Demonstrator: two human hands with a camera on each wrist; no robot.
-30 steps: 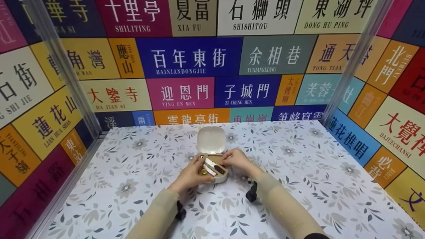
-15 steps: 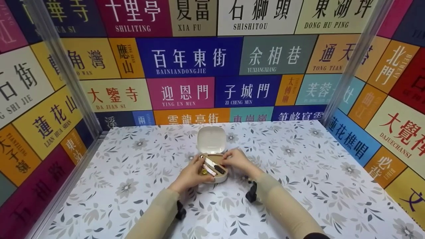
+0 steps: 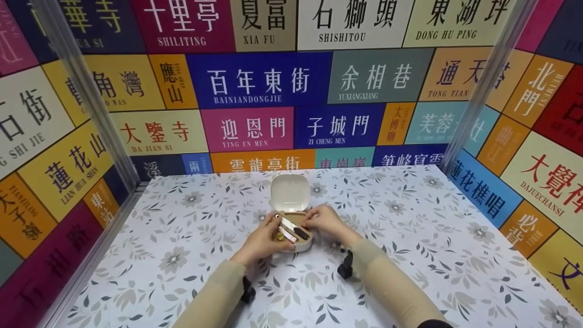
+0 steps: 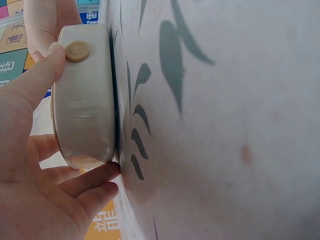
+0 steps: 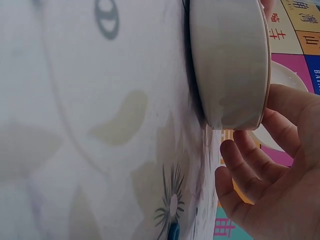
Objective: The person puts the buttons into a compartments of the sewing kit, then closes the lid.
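A small cream box [image 4: 85, 100] stands on the table with its lid [image 3: 290, 193] raised at the back. A gold round button [image 4: 77, 51] sits on its front. My left hand [image 3: 263, 237] grips the box's left side, thumb beside the button and fingers along the wall. At the right rim is my right hand [image 3: 328, 219], its fingertips just over the inside edge; I cannot tell whether they pinch something. In the right wrist view its other fingers [image 5: 255, 165] hang loosely bent behind the box. Inside lie a white stick with a black end [image 3: 292, 226] and a gold round piece [image 3: 280, 236].
A white tablecloth [image 3: 182, 282] with grey leaves and flowers covers the table. Panels with colourful place-name signs [image 3: 259, 77] close off the back and both sides. Dark wrist devices [image 3: 345, 264] hang under both forearms.
Both hands and the box stay nearly in place. A small red spot at the right fingertips one second ago no longer shows.
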